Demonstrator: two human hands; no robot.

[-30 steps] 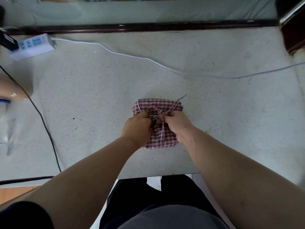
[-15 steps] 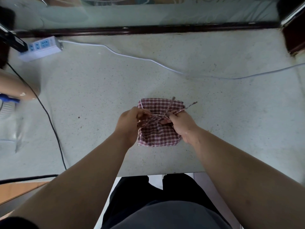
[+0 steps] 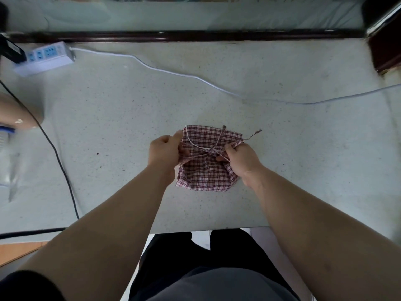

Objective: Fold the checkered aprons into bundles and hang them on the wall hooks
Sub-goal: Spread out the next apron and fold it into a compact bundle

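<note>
Near the middle of the worktop's (image 3: 293, 170) front edge: checkered apron (image 3: 206, 172), red and white, folded to a squarish bundle, flat on the surface

Writing: sockets on the power strip (image 3: 45, 57) blue-faced, markings too small to read; none legible on the cloth

Left hand (image 3: 165, 152) at the bundle's left edge, fingers curled, pinching one of the ties (image 3: 213, 148). Right hand (image 3: 243, 158) at the bundle's right edge, clenched round the other tie, loose end poking out past the knuckles toward the right. Ties crossed over the bundle's top, drawn taut between the two hands

Against half a second ago: hands farther apart, crossing pulled tighter and lower onto the cloth, loose right end reaching farther out. Against a second ago: hands no longer huddled over the bundle's middle. Bundle on the same spot

Around: power strip at the far left corner, black plug (image 3: 10, 52) in its left end; white cable (image 3: 173, 72) trailing from it across the far half of the worktop to the right edge; black cable (image 3: 58, 157) snaking down the left side to the front edge; dark wooden rail (image 3: 195, 35) along the far edge. Both forearms over the front edge, wrists hiding the bundle's lower side corners
</note>
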